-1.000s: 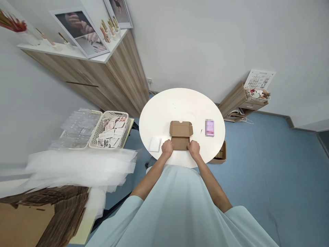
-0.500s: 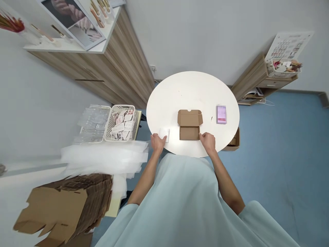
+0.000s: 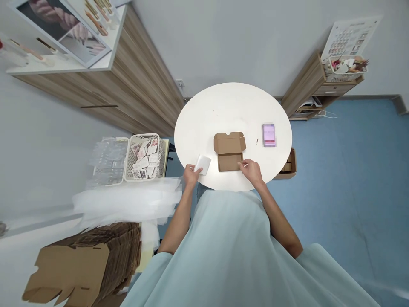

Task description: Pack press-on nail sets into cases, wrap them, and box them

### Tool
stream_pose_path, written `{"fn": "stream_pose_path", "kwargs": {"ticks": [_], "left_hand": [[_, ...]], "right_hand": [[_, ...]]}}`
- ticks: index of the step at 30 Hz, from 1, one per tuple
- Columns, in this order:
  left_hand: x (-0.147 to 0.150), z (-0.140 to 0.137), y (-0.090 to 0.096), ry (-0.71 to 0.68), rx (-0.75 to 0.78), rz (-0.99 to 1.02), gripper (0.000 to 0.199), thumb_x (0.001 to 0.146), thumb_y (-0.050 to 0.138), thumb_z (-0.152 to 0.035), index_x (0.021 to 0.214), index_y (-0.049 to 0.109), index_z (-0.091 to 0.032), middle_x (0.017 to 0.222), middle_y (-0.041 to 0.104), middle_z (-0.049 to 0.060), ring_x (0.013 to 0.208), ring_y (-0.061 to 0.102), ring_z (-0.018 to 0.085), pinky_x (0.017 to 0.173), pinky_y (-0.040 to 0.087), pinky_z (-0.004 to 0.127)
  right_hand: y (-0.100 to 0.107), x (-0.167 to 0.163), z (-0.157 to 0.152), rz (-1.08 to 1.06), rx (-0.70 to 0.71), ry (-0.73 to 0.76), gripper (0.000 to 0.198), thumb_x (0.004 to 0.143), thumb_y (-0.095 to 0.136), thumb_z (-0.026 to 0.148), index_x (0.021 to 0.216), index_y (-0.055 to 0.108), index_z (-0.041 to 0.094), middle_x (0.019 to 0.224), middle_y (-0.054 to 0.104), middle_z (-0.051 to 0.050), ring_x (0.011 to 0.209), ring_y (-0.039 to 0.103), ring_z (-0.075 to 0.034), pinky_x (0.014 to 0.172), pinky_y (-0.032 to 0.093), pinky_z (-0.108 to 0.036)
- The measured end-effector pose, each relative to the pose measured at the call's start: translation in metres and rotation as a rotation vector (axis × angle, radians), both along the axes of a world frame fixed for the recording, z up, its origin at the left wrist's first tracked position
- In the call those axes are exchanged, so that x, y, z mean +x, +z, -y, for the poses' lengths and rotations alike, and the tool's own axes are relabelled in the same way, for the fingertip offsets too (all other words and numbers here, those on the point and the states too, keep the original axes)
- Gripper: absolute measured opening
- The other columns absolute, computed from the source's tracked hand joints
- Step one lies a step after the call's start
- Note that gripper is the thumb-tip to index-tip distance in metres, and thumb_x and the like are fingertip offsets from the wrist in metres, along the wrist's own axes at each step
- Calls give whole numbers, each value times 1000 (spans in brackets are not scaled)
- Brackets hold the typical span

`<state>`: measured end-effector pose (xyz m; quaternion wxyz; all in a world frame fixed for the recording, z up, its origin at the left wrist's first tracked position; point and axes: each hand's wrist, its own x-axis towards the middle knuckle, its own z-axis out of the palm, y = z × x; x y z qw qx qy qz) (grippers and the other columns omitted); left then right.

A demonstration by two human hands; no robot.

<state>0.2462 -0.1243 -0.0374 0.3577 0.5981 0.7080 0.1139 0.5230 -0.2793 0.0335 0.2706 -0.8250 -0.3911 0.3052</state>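
A small brown cardboard box [image 3: 229, 146] lies on the round white table [image 3: 204, 113] with its lid folded back, and no contents show in it. At the table's near left edge my left hand [image 3: 191, 175] is closed on a flat white packet [image 3: 203, 164], thumb on top. The packet is tilted and lies just left of the box. My right hand [image 3: 252, 171] is closed at the box's right side wall, its fingertips reaching over that wall. What the packet contains is hidden.
A pixelated pinkish flat item [image 3: 269, 135] lies on the table's right side. To the left stand a white basket of small packets [image 3: 159, 164], clear plastic packaging [image 3: 110, 160], white foam sheets [image 3: 128, 198] and stacked flat cardboard [image 3: 70, 268]. An open carton [image 3: 291, 170] stands beneath the table's right edge.
My left hand has lifted and tilted the white packet at the table's edge. My right hand has shifted inward over the box's right wall. The whole view has moved slightly.
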Motion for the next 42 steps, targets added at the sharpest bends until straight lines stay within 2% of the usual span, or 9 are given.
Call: {"fn": "stream_pose_path", "kwargs": {"ticks": [6,9,12,16,20,23,26,30,42], "left_hand": [[26,-16,41,-322,-22,551,41,77,78,-45,108,63,-22,104,78,6,88,71,22,79,54,32],[52,-15,58,-488,-21,584,41,79,78,-46,110,68,-21,106,78,6,91,70,22,81,54,33],[74,-11,61,-580,-73,596,38,80,75,-43,111,70,-21,105,77,6,90,69,22,82,54,34],[92,-6,51,-586,-166,582,34,81,75,-36,110,68,-21,104,76,6,89,70,22,81,54,34],[111,4,37,-350,-118,431,43,81,80,-28,119,60,-22,111,75,7,93,72,23,84,55,35],[125,13,28,-200,-43,315,47,82,82,-26,121,56,-23,121,73,8,94,73,21,84,54,34],[132,19,19,-212,7,237,30,86,79,-27,109,61,-23,113,74,6,94,72,23,88,54,36],[133,20,8,-302,-17,176,7,91,72,-28,95,71,-22,99,76,8,96,71,27,92,53,40],[137,33,-16,-445,3,91,31,86,68,-10,116,69,-19,130,68,13,121,65,31,109,49,44]], "right_hand": [[17,-1,-15,-177,336,136,54,97,66,43,149,61,30,147,66,-9,128,65,-28,104,57,-44],[13,3,-25,-272,412,247,63,98,68,48,158,52,35,161,54,-6,147,51,-30,118,47,-49],[-5,9,-32,-411,406,288,62,96,68,48,155,55,34,157,57,-7,140,58,-30,115,50,-49],[-33,16,-33,-493,346,171,56,91,70,45,144,64,26,129,73,-8,111,71,-26,100,58,-43],[-47,18,-35,-373,280,37,55,89,71,41,140,61,24,101,75,-4,91,71,-22,88,59,-37],[-49,17,-42,-203,136,31,33,92,66,37,123,69,26,94,72,-1,83,69,-20,80,56,-32],[-49,16,-49,-46,-13,64,19,97,61,32,105,76,24,93,74,-2,87,69,-20,84,53,-30],[-49,15,-55,28,-93,132,20,98,62,23,110,78,22,103,78,-5,97,71,-22,92,52,-31],[-59,10,-58,143,-235,340,29,97,60,8,122,73,12,126,74,-17,117,69,-30,98,51,-36]]}}
